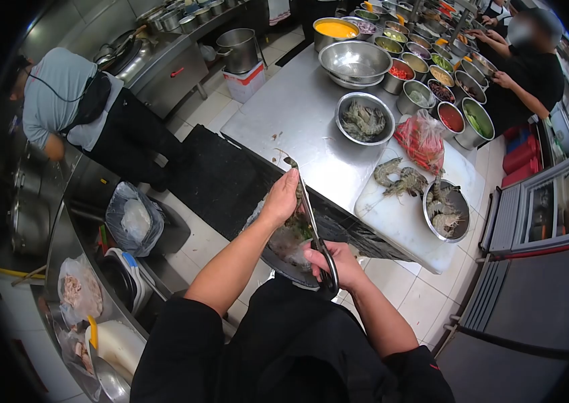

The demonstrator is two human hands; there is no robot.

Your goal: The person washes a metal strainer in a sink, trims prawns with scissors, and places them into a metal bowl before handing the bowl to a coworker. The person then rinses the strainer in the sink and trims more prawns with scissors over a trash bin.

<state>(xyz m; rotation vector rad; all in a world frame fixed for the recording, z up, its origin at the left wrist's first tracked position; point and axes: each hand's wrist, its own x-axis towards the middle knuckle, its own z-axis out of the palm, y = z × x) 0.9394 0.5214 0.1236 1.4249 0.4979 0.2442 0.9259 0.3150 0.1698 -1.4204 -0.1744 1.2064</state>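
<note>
My left hand (282,195) is closed around a raw shrimp (291,163), whose end sticks up past the fingers. Black-handled scissors (325,263) are in my right hand (338,264), their long blades reaching up beside the shrimp. Both hands are over a lined bin (286,252) with scraps inside. On the white cutting board (392,221) lie several whole shrimp (402,180). A metal bowl (450,232) at the board's right edge holds more shrimp. Another steel bowl (346,133) with shrimp stands on the steel table (281,111) behind the board.
A red plastic bag (422,142) rests by the board. Behind it are an empty steel bowl (355,62) and several ingredient pots. One person (63,94) bends over the left counter; another (533,74) stands beyond the table. A bagged bin (135,218) is at left.
</note>
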